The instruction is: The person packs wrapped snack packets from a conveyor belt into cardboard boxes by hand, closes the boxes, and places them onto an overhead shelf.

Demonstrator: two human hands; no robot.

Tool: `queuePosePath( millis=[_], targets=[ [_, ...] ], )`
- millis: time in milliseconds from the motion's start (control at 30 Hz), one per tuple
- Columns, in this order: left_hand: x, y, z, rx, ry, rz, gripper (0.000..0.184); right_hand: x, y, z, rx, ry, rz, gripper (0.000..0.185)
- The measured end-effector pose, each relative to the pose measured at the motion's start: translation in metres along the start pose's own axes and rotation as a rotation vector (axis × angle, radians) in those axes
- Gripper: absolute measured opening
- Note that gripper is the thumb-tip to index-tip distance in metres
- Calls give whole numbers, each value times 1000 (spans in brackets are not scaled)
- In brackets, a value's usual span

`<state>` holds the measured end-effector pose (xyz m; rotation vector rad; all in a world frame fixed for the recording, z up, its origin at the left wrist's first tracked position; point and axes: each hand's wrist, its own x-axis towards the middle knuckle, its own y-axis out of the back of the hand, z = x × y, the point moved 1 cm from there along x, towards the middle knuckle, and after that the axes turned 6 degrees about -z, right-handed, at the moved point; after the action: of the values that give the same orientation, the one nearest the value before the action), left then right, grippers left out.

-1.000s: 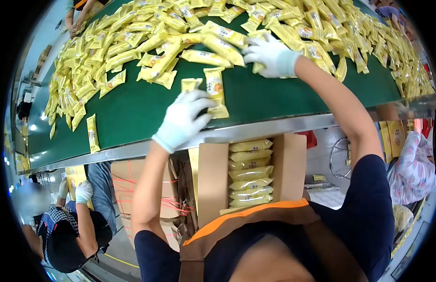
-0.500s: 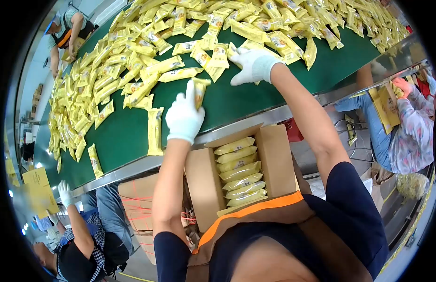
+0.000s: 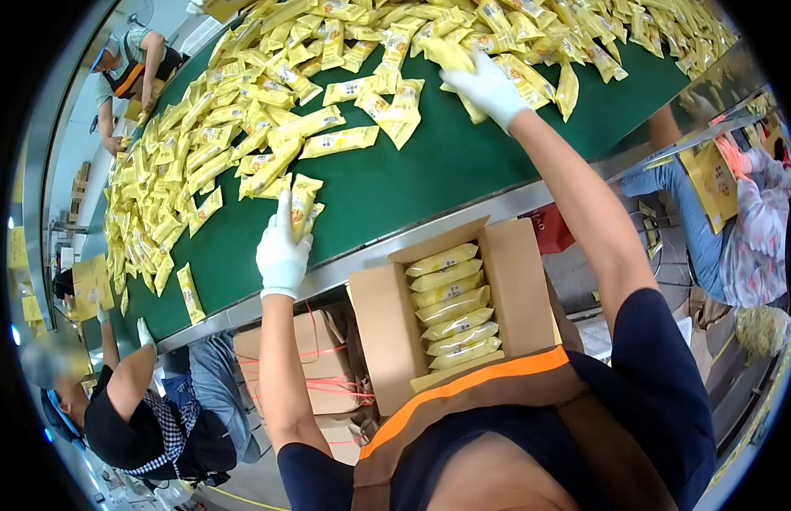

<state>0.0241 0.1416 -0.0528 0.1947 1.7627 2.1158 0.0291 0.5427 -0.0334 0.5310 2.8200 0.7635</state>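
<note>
My left hand (image 3: 283, 255), in a white glove, is closed around a yellow wrapped snack packet (image 3: 304, 198) low over the green belt, with a second packet partly showing under it. Farther away, my gloved right hand (image 3: 491, 92) has its fingers around another yellow packet (image 3: 447, 54) at the edge of the pile; the fingertips are partly hidden. Below my arms, an open cardboard box (image 3: 516, 285) holds a row of several yellow packets (image 3: 454, 315) standing side by side.
A large heap of yellow packets (image 3: 259, 94) covers much of the green conveyor belt (image 3: 370, 200). A metal rail (image 3: 344, 268) edges it. Strapped cartons (image 3: 280, 358) stand left of the box. Co-workers are at the left (image 3: 157, 417), far left (image 3: 144, 64) and right (image 3: 753, 230).
My left hand has moved left with its packet to where a single packet lay near the rail. My right hand has reached a little farther up and right, and a packet now tilts at its fingers.
</note>
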Motion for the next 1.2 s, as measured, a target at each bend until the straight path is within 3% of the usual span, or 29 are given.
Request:
queuePosePath(
  millis=[67, 100, 167, 267, 300, 367, 467, 567, 600, 633, 733, 833, 900, 967, 1033, 1067, 1133, 1200],
  targets=[
    [2, -6, -8, 9, -51, 9, 92, 16, -12, -34, 68, 14, -26, 84],
    [4, -5, -10, 17, -79, 17, 93, 52, -39, -20, -186, 71, 5, 82],
    [0, 2, -2, 32, -8, -19, 88, 31, -56, -40, -615, -43, -244, 77],
    [-10, 2, -26, -15, -76, 1, 86, 34, -30, -23, -861, 67, -558, 71],
    [-12, 4, -33, -31, -75, -3, 84, 22, -16, -13, -882, 146, -545, 64],
    [-10, 3, -44, -61, -112, -8, 81, 5, 9, 0, -796, 212, -598, 61],
    [-4, 10, -31, 55, -3, -70, 64, 7, 1, 21, -643, 310, -329, 62],
    [1, -5, -55, -249, -38, -30, 56, 13, -15, 16, -568, 92, -282, 73],
    [2, -11, -58, -263, -30, -12, 51, 12, -25, 14, -542, 125, -206, 69],
    [0, -6, -52, -399, -45, -57, 51, 9, -30, 5, -597, 113, -195, 70],
    [-7, 9, -43, -261, -12, -179, 54, 12, -42, -1, -838, 63, -205, 69],
    [-3, 20, -20, -88, 78, -255, 57, 4, -59, 14, -857, 284, -142, 67],
    [-8, 18, -12, -53, 92, -229, 56, -25, -54, -6, -893, 226, -302, 55],
    [-20, -4, -21, 64, -28, -95, 63, -45, -39, -14, -979, 379, -369, 52],
    [-23, 2, -11, 20, 83, -209, 69, -62, -20, 9, -932, 605, -160, 57],
    [-25, 2, -9, -12, 76, -167, 71, -69, -8, 24, -907, 719, -56, 61],
    [-30, 2, -6, -74, 64, -86, 75, -75, 11, 40, -891, 433, -291, 67],
    [-28, -11, -18, -281, 51, 20, 79, -63, 27, 35, -623, 272, -386, 72]
  ],
)
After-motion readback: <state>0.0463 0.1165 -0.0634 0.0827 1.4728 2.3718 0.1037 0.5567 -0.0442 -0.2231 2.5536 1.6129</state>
